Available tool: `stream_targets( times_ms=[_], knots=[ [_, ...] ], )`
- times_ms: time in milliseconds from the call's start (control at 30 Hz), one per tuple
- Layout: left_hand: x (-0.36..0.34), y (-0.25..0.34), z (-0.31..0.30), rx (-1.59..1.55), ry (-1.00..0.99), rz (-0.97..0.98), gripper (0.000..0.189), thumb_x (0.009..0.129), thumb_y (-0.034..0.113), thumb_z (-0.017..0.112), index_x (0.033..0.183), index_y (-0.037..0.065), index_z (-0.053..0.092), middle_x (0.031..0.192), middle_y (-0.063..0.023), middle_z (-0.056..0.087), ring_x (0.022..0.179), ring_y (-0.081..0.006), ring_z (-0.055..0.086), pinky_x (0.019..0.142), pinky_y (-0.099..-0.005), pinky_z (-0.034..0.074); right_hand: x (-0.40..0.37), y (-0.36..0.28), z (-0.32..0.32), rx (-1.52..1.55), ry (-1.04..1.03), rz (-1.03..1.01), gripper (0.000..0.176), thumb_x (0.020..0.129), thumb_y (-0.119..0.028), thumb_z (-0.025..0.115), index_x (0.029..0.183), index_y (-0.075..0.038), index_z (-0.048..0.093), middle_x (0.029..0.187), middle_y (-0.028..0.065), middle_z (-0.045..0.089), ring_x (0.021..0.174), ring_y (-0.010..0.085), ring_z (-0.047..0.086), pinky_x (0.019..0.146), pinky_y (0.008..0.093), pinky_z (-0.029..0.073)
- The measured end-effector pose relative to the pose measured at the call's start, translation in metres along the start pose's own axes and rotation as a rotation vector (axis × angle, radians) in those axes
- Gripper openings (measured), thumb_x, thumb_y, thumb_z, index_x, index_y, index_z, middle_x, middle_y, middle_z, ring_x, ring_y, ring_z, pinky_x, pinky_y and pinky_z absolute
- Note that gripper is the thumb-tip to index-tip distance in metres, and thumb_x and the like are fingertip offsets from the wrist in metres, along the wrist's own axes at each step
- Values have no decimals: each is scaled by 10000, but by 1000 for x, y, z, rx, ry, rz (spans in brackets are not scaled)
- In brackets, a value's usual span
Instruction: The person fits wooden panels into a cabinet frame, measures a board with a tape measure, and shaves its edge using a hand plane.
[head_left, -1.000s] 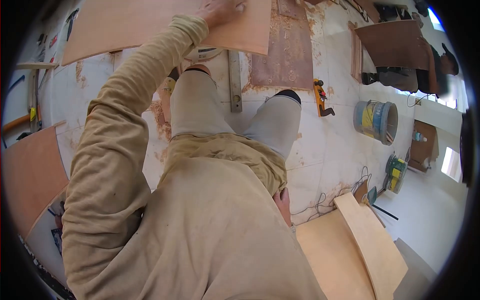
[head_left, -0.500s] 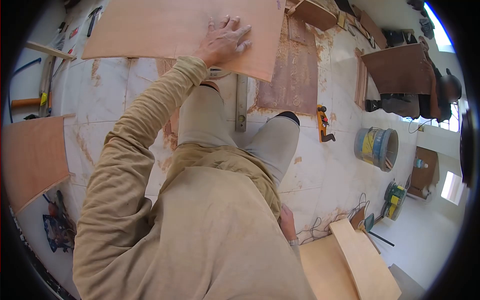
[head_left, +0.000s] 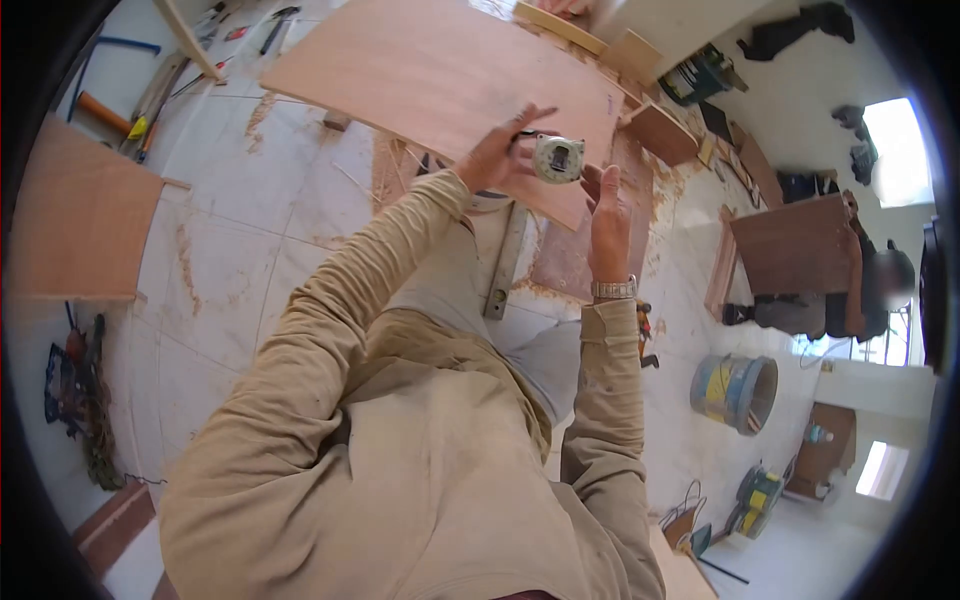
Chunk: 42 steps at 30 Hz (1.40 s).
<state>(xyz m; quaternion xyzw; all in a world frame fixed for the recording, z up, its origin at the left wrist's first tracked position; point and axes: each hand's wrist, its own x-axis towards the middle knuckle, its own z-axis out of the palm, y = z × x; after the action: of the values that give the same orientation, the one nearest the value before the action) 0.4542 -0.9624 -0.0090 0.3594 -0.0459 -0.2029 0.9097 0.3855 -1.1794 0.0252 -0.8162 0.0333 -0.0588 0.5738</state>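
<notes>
A round, pale tape measure (head_left: 558, 158) is up between my two hands, over the wooden panel. My left hand (head_left: 500, 155) has its fingers at the left side of the case, with the index finger stretched out past it. My right hand (head_left: 608, 215), with a watch at the wrist, is raised at the right side. Its bent fingers are right by the case edge, and the thumb stands apart from them. Beneath lies the large, smooth wooden panel (head_left: 420, 85), whose near edge is partly hidden by my hands.
A metal spirit level (head_left: 506, 265) lies near my knees. Sawdust and a brown board (head_left: 575, 262) are under the panel. On the right stand a blue bucket (head_left: 735, 392) and a person (head_left: 850, 300) beside a dark panel. Another wooden panel (head_left: 85, 220) is at the left.
My left hand has lifted off the panel. My right hand has come up from beside my hip, and the tape measure now shows between both hands. The view has turned and shifted.
</notes>
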Motion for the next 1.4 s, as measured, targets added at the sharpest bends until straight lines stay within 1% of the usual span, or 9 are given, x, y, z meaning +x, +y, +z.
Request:
stream_targets(
  times_ms=[100, 167, 300, 500, 667, 1033, 1100, 1200, 1400],
  knots=[
    [4, 3, -25, -350, 193, 56, 255, 876, 348, 667, 979, 118, 628, 902, -100, 680, 792, -234, 672, 568, -325, 558, 50, 61, 62, -898, 9, -411, 471, 1011, -393, 443, 1315, -52, 556, 1375, 193, 534, 1240, 333, 540, 1058, 477, 381],
    [-44, 22, -30, -443, 146, 137, 359, 891, 431, 667, 1022, 99, 631, 936, -114, 680, 789, -238, 670, 555, -333, 557, 41, 67, 81, -1130, 86, -436, 508, 1011, -408, 421, 1367, -59, 517, 1455, 164, 471, 1352, 318, 437, 1126, 535, 268],
    [-156, 27, -66, -541, 192, 240, 464, 892, 491, 671, 1101, 80, 620, 981, -112, 665, 819, -237, 670, 592, -335, 573, 39, 55, 77, -1079, -15, -346, 532, 1004, -411, 415, 1414, -77, 473, 1487, 144, 438, 1383, 333, 398, 1122, 571, 261],
    [-317, -95, -261, -195, 1139, -51, 375, 848, 351, 722, 1060, 77, 579, 975, -73, 621, 807, -220, 618, 726, -413, 596, 37, 52, 82, -1091, 35, -369, 524, 996, -412, 435, 1406, -88, 484, 1465, 138, 466, 1348, 334, 438, 1108, 572, 281],
    [-399, -132, -301, -37, 1367, -153, 358, 838, 347, 731, 1060, 110, 580, 867, -66, 660, 680, -192, 659, 591, -329, 580, 39, 56, 81, -1078, 40, -420, 522, 989, -412, 447, 1393, -85, 501, 1453, 135, 480, 1327, 336, 461, 1098, 565, 295],
    [-358, -56, -207, 560, 909, -354, 452, 821, 395, 750, 1129, 136, 544, 883, -12, 668, 697, -115, 666, 525, -244, 440, 39, 62, 73, -961, 272, -251, 632, 928, -441, 576, 1367, 5, 491, 1416, 257, 458, 1317, 364, 454, 1068, 539, 351],
    [-335, -54, -192, 454, 900, -301, 464, 829, 402, 740, 1147, 135, 534, 888, -11, 668, 701, -113, 668, 523, -246, 433, 54, 78, 62, -836, 352, 29, 674, 897, -492, 637, 1246, 82, 570, 1265, 311, 566, 1202, 386, 550, 995, 512, 424],
    [-313, -59, -186, 339, 917, -265, 464, 843, 401, 728, 1159, 129, 526, 895, -9, 669, 705, -112, 670, 524, -249, 438, 57, 77, 40, -241, 27, 20, 694, 890, -566, 634, 1066, 105, 658, 1039, 277, 679, 966, 383, 650, 870, 455, 493],
    [-320, -30, -162, 420, 902, -260, 411, 874, 419, 686, 1148, 149, 543, 915, 0, 671, 734, -111, 667, 564, -246, 447, 78, 91, -54, -509, 23, 99, 639, 946, -544, 581, 993, 84, 688, 911, 244, 700, 798, 260, 647, 737, 372, 495]
  ],
)
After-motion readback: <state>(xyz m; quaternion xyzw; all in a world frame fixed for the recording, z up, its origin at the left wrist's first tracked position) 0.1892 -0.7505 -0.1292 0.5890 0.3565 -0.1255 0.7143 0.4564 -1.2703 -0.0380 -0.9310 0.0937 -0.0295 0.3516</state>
